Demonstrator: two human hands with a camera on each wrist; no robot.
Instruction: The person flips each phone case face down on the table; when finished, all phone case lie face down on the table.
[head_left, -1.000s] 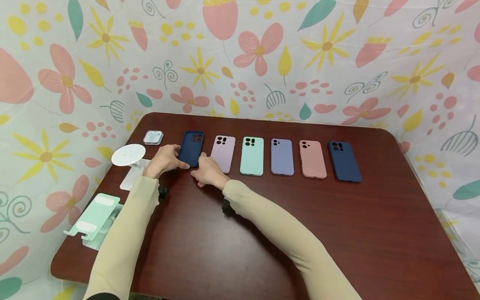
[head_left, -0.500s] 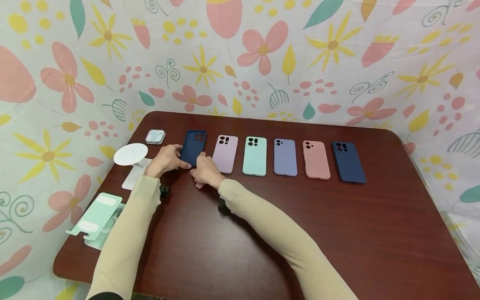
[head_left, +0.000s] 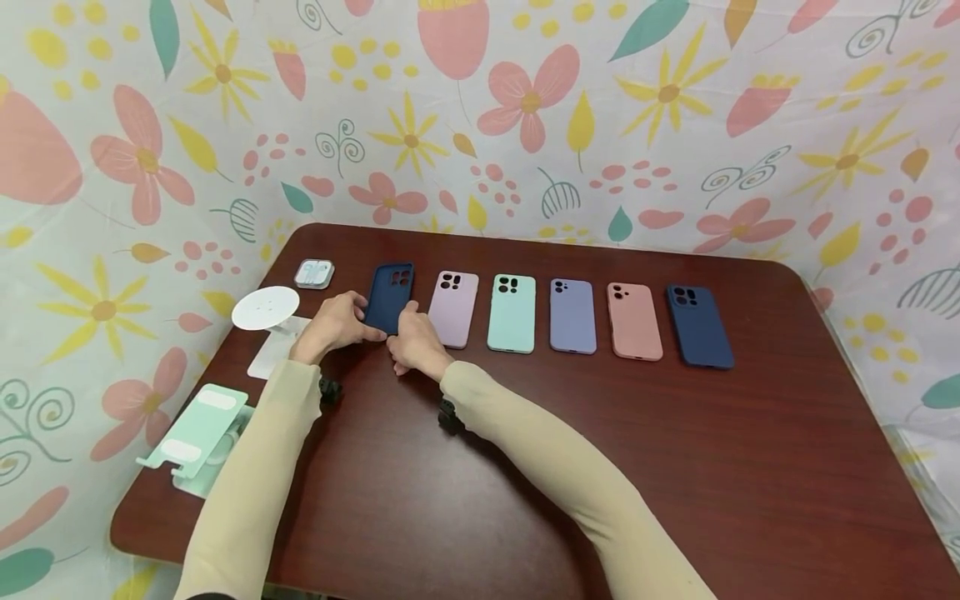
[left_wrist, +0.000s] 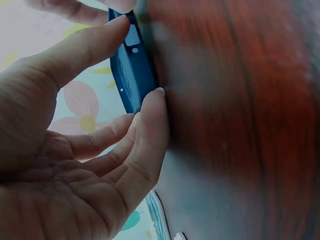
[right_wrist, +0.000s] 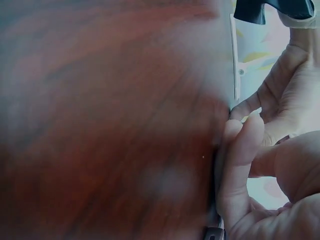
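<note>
A dark blue phone case [head_left: 390, 296] lies at the left end of a row, its hollow inside facing up and its camera cutouts at the far end. My left hand [head_left: 339, 321] grips its left side and near edge between fingers and thumb. In the left wrist view the case [left_wrist: 135, 70] shows its near edge with port holes. My right hand [head_left: 416, 340] pinches the near right corner, beside a lilac phone case [head_left: 453, 304]. The right wrist view shows the right hand [right_wrist: 245, 170] low against the table; the case is mostly hidden there.
Rightward on the brown table [head_left: 525, 467] lie mint [head_left: 512, 315], periwinkle [head_left: 573, 317], pink [head_left: 634, 323] and dark blue [head_left: 701, 327] phone cases, backs up. At left are boxed earphones [head_left: 314, 273], a white round-topped stand [head_left: 266, 308] and a mint phone stand [head_left: 198, 433].
Both hands stay at the blue case, which looks slightly more tilted and turned than before. The whole view has shifted a little as the head moved.
</note>
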